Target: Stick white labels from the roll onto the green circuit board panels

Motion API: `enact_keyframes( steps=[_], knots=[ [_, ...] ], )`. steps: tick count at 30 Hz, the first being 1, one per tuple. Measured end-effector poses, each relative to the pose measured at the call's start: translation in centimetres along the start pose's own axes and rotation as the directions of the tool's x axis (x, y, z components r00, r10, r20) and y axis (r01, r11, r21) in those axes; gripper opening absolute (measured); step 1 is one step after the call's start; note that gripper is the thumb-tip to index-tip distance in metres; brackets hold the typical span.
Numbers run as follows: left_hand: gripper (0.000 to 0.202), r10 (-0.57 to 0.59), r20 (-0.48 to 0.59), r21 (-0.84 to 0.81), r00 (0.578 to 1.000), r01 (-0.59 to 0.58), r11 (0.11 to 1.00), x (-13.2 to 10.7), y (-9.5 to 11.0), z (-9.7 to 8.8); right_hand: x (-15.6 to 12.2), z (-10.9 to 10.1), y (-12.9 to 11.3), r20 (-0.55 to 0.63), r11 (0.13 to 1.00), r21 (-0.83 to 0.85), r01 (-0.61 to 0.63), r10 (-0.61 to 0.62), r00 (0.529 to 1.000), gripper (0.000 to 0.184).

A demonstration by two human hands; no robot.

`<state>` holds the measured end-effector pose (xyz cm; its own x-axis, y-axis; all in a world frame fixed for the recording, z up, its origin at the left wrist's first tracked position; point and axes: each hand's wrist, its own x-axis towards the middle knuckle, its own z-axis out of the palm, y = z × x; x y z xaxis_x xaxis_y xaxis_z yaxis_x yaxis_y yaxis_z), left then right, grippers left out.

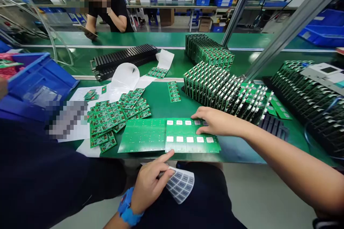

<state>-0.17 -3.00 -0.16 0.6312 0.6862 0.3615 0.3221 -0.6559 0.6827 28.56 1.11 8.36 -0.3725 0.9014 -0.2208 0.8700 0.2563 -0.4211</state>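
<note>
Two green circuit-board panels lie side by side at the table's front edge. The right panel (192,136) carries two rows of white labels; the left panel (142,135) is bare. My right hand (213,121) rests on the right panel's far right corner, fingers pressed down on a label. My left hand (150,182) is below the table edge over my lap, gripping a curled sheet of small labels (181,184), index finger stretched toward the panel.
Loose small green boards (113,118) are heaped left of the panels. Racks of upright boards (223,89) fill the right. A blue bin (37,82) stands at far left, a black tray (123,59) behind. A person in black sits across the table.
</note>
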Motion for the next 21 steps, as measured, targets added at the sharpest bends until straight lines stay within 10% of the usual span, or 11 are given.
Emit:
enact_keyframes(
  steps=[7, 13, 18, 21],
  knots=[
    [0.014, 0.028, -0.012, 0.051, 1.0, -0.027, 0.998, 0.1, -0.2, 0.4, 2.2, -1.5, 0.7, 0.195, 0.994, 0.054, -0.09, 0.078, 0.978, 0.073],
    [0.014, 0.07, -0.044, 0.062, 0.997, -0.067, 0.996, -0.6, -0.7, 0.4, 2.1, -3.5, 0.2, 0.37, 0.932, 0.344, -0.114, -0.023, 0.929, 0.031],
    [0.009, 0.012, -0.195, -0.129, 0.981, -0.038, 0.991, -1.6, -2.4, -1.0, -8.1, -5.4, -1.4, 0.034, 0.776, 0.606, -0.175, 0.194, 0.98, 0.025],
    [0.018, -0.156, -0.266, -0.286, 0.951, 0.076, 0.955, -1.2, -2.5, -1.0, -16.5, -5.7, -0.4, -0.231, 0.557, 0.801, -0.22, 0.627, 0.744, 0.031]
  ],
)
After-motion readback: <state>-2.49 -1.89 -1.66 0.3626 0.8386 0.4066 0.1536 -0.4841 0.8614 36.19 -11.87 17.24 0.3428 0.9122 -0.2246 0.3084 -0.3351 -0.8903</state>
